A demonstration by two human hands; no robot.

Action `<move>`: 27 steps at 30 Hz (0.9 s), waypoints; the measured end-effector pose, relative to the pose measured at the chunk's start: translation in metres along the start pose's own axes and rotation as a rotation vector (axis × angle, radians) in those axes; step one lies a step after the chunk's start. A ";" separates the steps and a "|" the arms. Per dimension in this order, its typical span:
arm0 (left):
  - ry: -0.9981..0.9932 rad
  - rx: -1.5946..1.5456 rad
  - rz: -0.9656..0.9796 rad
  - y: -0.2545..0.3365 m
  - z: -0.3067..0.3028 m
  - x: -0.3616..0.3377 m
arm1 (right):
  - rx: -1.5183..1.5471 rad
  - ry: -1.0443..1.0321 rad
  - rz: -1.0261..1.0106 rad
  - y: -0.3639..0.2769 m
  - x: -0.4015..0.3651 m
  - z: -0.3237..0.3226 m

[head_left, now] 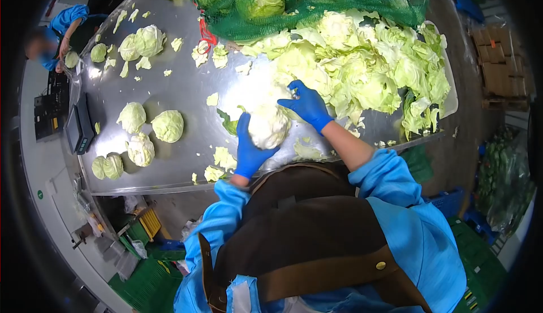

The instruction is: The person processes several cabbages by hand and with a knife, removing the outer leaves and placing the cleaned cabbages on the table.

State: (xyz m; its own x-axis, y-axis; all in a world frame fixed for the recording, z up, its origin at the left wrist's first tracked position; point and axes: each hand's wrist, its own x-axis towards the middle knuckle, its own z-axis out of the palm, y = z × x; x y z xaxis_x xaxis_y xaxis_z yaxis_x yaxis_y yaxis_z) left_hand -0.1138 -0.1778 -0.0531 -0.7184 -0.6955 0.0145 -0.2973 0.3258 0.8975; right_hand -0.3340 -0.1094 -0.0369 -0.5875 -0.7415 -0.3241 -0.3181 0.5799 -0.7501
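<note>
A pale cabbage head [269, 127] sits on the metal table in front of my body. Gloved in blue, my left hand [249, 148] rests against its left side, fingers and thumb spread around it. My right hand [308, 106], also blue-gloved, is raised just right of the cabbage, its fingers curled; the thumb and index finger come near each other, and whether something small is between them cannot be made out. A green leaf [228, 122] lies left of the cabbage. Beyond my right hand is a large heap of loose leaves [362, 70].
The metal table [195, 115] carries several cabbages [167, 126] on its left side, with leaf scraps about. A green net [317, 2] with cabbages covers the far edge. Another person [65, 30] stands at the far left, near a scale [80, 123].
</note>
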 end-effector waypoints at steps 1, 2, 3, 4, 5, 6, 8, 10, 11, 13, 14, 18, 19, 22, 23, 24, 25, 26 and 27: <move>-0.027 -0.054 -0.036 -0.006 -0.006 -0.008 | -0.028 0.018 0.014 0.003 0.002 0.005; -0.054 -0.105 -0.071 -0.010 -0.013 -0.018 | 0.015 0.056 0.013 0.007 0.004 0.008; -0.080 -0.155 -0.107 -0.004 -0.018 -0.020 | 0.057 0.093 0.012 0.009 0.004 0.007; -0.028 -0.107 -0.151 0.002 -0.017 -0.019 | 0.100 0.127 0.015 0.011 0.002 0.007; 0.020 -0.059 -0.202 0.008 -0.011 -0.021 | 0.107 0.115 -0.085 0.014 -0.004 0.009; 0.070 -0.011 -0.251 0.017 -0.007 -0.019 | 0.076 0.064 -0.113 0.007 -0.013 0.005; 0.091 0.125 -0.237 0.023 -0.009 -0.005 | 0.012 -0.024 -0.181 -0.010 -0.027 -0.009; 0.054 0.062 -0.329 0.035 -0.012 0.011 | -0.091 0.022 -0.279 -0.011 -0.036 -0.026; 0.074 0.092 -0.286 0.028 -0.010 0.014 | -0.143 -0.008 -0.328 -0.016 -0.044 -0.039; 0.055 0.198 -0.301 0.040 -0.009 0.020 | -0.343 -0.042 -0.454 -0.018 -0.067 -0.046; 0.045 0.252 -0.302 0.045 -0.008 0.024 | -0.267 -0.094 -0.433 -0.019 -0.078 -0.046; -0.025 0.423 -0.316 0.064 -0.004 0.029 | -0.325 -0.107 -0.479 -0.001 -0.085 -0.038; -0.013 0.432 -0.301 0.062 -0.002 0.028 | -0.330 -0.102 -0.477 0.004 -0.084 -0.036; -0.001 0.451 -0.278 0.060 0.000 0.027 | -0.340 -0.065 -0.440 0.009 -0.085 -0.030; -0.004 0.457 -0.288 0.061 0.001 0.027 | -0.345 -0.048 -0.426 0.009 -0.084 -0.029; -0.006 0.463 -0.294 0.063 0.001 0.027 | -0.314 0.005 -0.355 0.010 -0.081 -0.027; -0.008 0.469 -0.296 0.065 0.001 0.028 | -0.283 0.062 -0.286 0.013 -0.074 -0.026; -0.005 0.442 -0.274 0.064 0.001 0.027 | -0.251 0.118 -0.215 0.017 -0.068 -0.025; -0.005 0.414 -0.255 0.064 0.002 0.023 | -0.217 0.148 -0.060 0.022 -0.057 -0.028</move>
State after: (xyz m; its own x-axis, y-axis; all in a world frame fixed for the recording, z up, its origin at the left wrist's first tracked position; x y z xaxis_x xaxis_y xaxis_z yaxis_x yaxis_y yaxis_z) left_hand -0.1509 -0.1717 0.0043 -0.5930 -0.7835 -0.1859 -0.6887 0.3738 0.6213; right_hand -0.3284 -0.0451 -0.0184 -0.6599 -0.7287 -0.1830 -0.4983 0.6068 -0.6192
